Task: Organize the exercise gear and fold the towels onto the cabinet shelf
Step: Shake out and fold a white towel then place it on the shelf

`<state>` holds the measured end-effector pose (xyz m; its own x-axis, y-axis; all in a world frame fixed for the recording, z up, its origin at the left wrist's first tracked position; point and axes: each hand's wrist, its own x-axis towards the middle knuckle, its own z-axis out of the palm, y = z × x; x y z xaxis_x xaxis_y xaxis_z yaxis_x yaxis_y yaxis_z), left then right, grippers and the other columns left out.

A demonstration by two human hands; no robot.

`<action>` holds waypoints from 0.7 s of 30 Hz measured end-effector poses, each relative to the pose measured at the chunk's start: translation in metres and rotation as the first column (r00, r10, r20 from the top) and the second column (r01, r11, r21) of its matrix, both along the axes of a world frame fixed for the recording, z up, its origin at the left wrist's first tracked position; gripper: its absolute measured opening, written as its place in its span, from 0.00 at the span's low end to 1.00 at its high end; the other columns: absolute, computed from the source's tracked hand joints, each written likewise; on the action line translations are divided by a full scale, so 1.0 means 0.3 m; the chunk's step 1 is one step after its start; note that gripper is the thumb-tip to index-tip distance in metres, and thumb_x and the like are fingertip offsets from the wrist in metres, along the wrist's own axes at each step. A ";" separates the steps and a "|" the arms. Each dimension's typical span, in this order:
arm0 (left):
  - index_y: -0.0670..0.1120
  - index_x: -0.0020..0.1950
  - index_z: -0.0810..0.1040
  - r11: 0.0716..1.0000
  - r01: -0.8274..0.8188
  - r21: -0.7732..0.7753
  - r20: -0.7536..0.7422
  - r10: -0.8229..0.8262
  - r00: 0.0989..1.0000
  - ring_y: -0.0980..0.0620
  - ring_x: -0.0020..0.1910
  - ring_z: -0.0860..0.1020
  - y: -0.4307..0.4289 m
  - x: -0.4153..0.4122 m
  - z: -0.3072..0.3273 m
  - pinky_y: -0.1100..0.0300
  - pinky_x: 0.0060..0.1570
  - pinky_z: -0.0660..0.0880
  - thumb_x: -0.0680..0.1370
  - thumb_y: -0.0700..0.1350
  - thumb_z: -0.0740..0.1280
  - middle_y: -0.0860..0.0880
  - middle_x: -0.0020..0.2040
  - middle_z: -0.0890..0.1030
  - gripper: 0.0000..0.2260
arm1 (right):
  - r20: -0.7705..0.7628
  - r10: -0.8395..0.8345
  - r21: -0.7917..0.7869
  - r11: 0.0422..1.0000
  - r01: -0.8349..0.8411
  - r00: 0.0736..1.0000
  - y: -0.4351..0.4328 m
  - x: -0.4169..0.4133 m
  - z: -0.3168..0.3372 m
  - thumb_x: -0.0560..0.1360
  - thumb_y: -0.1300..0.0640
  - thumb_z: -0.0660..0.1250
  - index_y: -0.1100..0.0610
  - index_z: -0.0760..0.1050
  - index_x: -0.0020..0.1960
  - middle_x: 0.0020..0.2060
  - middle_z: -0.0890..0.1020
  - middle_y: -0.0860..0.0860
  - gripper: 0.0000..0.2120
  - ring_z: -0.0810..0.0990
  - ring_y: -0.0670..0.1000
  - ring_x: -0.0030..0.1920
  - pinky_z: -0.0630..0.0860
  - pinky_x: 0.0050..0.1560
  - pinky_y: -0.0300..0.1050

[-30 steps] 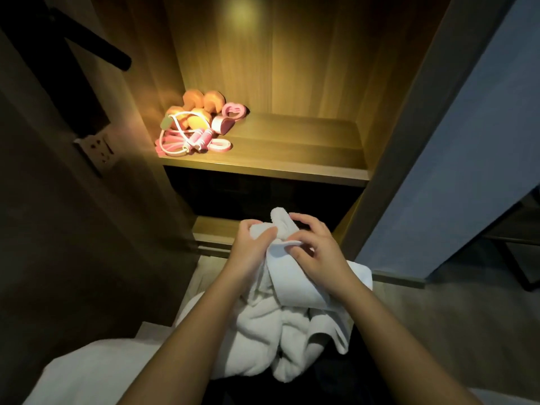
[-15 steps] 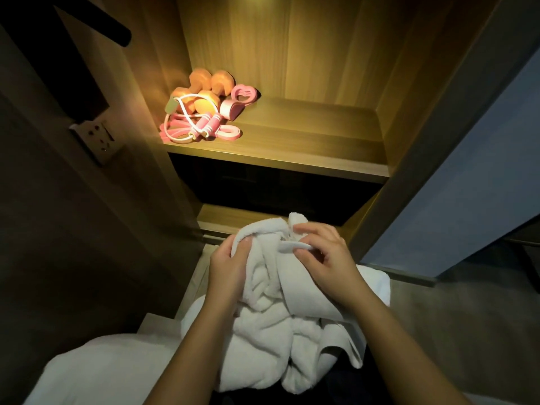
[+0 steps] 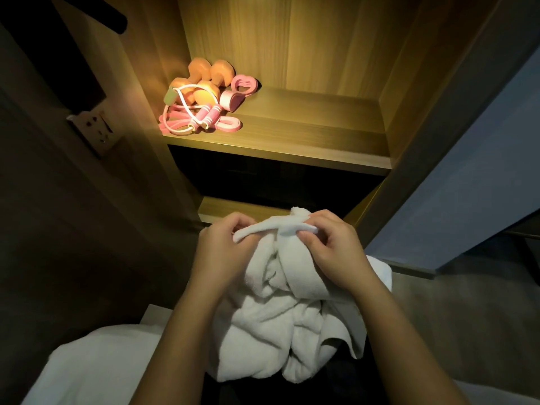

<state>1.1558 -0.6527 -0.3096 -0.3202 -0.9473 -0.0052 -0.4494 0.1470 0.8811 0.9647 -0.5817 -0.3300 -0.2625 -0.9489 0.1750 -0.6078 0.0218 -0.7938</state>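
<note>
Fingers of the left hand (image 3: 225, 252) and the right hand (image 3: 333, 252) pinch the top edge of a crumpled white terry towel (image 3: 280, 317), held low in front of the cabinet. At the left end of the lit wooden cabinet shelf (image 3: 306, 135) lie orange dumbbells (image 3: 204, 80) and a pink skipping rope (image 3: 201, 118).

Under the cabinet shelf (image 3: 292, 150), the compartment (image 3: 263, 182) is too dark to read. Below that, forearms (image 3: 184, 331) cover part of the towel (image 3: 271, 340); the bottom edge crops a white cloth (image 3: 96, 369).
</note>
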 end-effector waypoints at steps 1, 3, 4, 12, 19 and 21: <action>0.52 0.46 0.80 0.997 0.011 -0.072 0.101 -0.004 0.995 0.56 0.39 0.79 -0.003 0.017 -0.014 0.55 0.38 0.79 0.76 0.46 0.71 0.56 0.39 0.81 0.01 | 0.014 -0.075 0.006 0.997 0.075 0.997 0.004 -0.009 -0.015 0.78 0.55 0.66 0.51 0.79 0.49 0.46 0.77 0.43 0.03 0.75 0.43 0.47 0.76 0.48 0.46; 0.53 0.45 0.78 0.982 0.058 -0.182 0.323 0.004 0.946 0.55 0.38 0.77 -0.016 0.050 -0.045 0.54 0.36 0.77 0.76 0.45 0.69 0.56 0.38 0.79 0.03 | 0.057 -0.222 0.007 0.975 0.222 0.973 0.015 -0.039 -0.025 0.79 0.54 0.65 0.49 0.78 0.48 0.47 0.77 0.43 0.03 0.76 0.42 0.47 0.75 0.47 0.44; 0.53 0.45 0.77 0.979 0.067 -0.192 0.375 0.010 0.927 0.54 0.38 0.77 -0.024 0.062 -0.057 0.53 0.36 0.77 0.76 0.44 0.69 0.56 0.37 0.79 0.04 | 0.062 -0.275 0.005 0.961 0.275 0.959 0.019 -0.057 -0.022 0.79 0.53 0.65 0.48 0.77 0.48 0.46 0.78 0.42 0.02 0.76 0.42 0.47 0.74 0.46 0.43; 0.53 0.47 0.79 0.982 0.014 -0.189 -0.129 -0.038 0.991 0.60 0.38 0.78 -0.031 0.021 -0.016 0.71 0.32 0.71 0.81 0.46 0.64 0.59 0.39 0.80 0.06 | -0.111 -0.155 -0.042 0.988 0.151 0.982 0.019 -0.080 0.061 0.78 0.53 0.66 0.49 0.77 0.47 0.60 0.72 0.41 0.03 0.70 0.45 0.62 0.69 0.58 0.40; 0.50 0.45 0.80 0.972 0.155 -0.178 -0.073 -0.170 0.983 0.52 0.38 0.80 -0.009 -0.006 0.024 0.47 0.38 0.79 0.81 0.55 0.61 0.53 0.37 0.81 0.13 | -0.074 0.229 -0.143 0.961 -0.238 0.971 0.045 -0.018 0.133 0.75 0.52 0.65 0.51 0.80 0.42 0.75 0.64 0.40 0.07 0.54 0.46 0.78 0.59 0.73 0.58; 0.51 0.39 0.77 0.964 0.211 -0.162 -0.096 -0.228 0.969 0.56 0.32 0.76 0.011 -0.010 0.020 0.57 0.31 0.73 0.81 0.58 0.59 0.55 0.32 0.78 0.17 | -0.094 0.281 -0.105 0.951 -0.291 0.955 0.040 -0.005 0.131 0.76 0.55 0.68 0.52 0.80 0.42 0.76 0.62 0.38 0.05 0.51 0.45 0.78 0.57 0.74 0.63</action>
<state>1.1529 -0.6493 -0.3037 -0.5107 -0.8409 0.1788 -0.2907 0.3647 0.8846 0.9632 -0.5696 -0.2908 0.0357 -0.9539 0.2980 -0.6345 -0.2520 -0.7307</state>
